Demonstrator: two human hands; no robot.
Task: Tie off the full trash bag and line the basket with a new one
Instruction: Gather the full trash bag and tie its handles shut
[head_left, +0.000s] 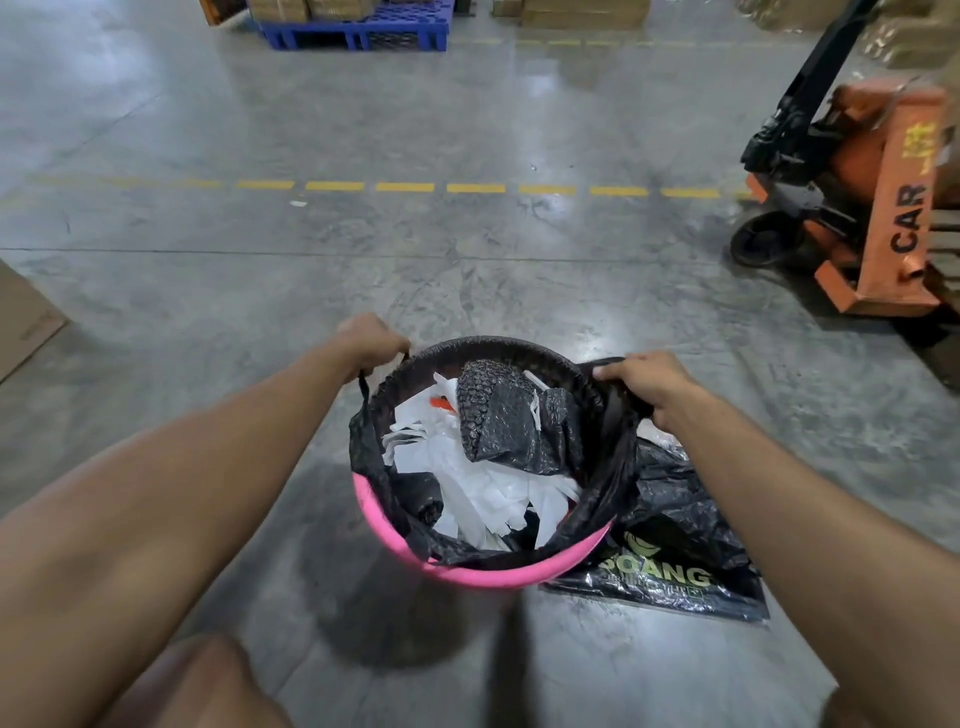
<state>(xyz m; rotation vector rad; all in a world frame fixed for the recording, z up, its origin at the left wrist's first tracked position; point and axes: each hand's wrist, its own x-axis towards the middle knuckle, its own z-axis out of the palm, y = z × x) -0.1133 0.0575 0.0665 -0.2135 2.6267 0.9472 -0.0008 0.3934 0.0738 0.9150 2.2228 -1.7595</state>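
Gripping the full trash bag's (498, 457) handles, left hand (371, 340) and right hand (647, 382) are closed. It sits in the pink basket (395, 540), untied; new bag (675, 566) lies beside.

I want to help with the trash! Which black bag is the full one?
The black bag in the pink basket, stuffed with white scraps; the left hand and right hand grip its handles. The other black bag lies flat on the floor beside the basket.
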